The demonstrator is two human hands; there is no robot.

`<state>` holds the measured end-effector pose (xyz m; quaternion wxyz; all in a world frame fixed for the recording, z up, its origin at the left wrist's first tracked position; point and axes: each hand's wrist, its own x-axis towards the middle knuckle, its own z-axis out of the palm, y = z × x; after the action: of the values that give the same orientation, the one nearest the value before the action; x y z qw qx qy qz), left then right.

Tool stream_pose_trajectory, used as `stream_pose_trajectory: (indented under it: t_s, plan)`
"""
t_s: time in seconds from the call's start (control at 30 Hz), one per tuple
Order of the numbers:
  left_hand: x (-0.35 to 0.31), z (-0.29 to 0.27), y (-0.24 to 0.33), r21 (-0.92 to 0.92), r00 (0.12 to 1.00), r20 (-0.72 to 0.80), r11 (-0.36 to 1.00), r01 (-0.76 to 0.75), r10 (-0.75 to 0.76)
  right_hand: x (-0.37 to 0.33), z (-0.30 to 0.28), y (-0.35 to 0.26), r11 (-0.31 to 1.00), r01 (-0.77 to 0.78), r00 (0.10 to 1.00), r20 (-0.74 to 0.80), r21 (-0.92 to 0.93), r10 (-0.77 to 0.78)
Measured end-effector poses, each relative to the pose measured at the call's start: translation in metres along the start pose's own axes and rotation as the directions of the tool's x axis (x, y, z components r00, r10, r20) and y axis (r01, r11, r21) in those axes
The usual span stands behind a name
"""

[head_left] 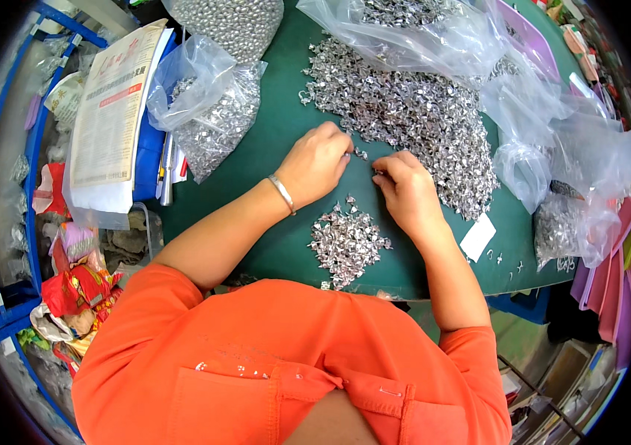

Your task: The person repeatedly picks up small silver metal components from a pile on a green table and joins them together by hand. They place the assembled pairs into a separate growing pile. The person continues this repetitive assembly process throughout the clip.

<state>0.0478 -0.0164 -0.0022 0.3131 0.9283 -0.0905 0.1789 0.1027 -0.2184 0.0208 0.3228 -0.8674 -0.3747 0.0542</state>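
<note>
A large heap of small shiny silver metal pieces (pixel 404 104) covers the far middle of the green tabletop. At its near edge my left hand (pixel 315 167), with a bangle on the wrist, has its fingers curled together; what they hold, if anything, is hidden. A few loose silver pieces lie just beside its fingertips. Across a small gap, my right hand (pixel 408 191) pinches thumb and forefinger together, with a tiny dark silver piece showing between them. Closer to me, between my forearms, sits a smaller pile of silver pieces (pixel 347 243).
Clear plastic bags of metal parts (pixel 219 119) stand at the far left, by a folded newspaper (pixel 115 104) on a blue tray. More plastic bags (pixel 560 215) lie at the right. A white paper slip (pixel 478 237) rests near the table's edge. Blue shelving (pixel 26 193) stands left.
</note>
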Motion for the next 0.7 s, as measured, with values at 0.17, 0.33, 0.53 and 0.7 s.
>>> stream_pose_trajectory:
  t_s: [0.17,0.33,0.53,0.7]
  plan:
    - [-0.005,-0.008,0.021,-0.367,0.937,0.195,0.864,0.344,-0.291,-0.013,-0.006,0.001,0.460,-0.434,0.891,0.293,0.774,0.348]
    - [-0.010,-0.018,0.031,-0.677,0.730,0.514,0.310,0.668,-0.450,-0.024,-0.005,0.002,0.046,-0.417,0.867,0.381,0.908,0.321]
    - [-0.019,-0.011,0.029,-0.610,0.793,0.381,0.516,0.602,-0.475,-0.024,-0.009,-0.004,-0.194,-0.370,0.854,0.415,0.909,0.314]
    - [-0.019,-0.009,0.022,-0.223,0.964,0.008,0.939,0.260,-0.265,-0.030,-0.006,0.004,-0.060,-0.345,0.888,0.346,0.937,0.303]
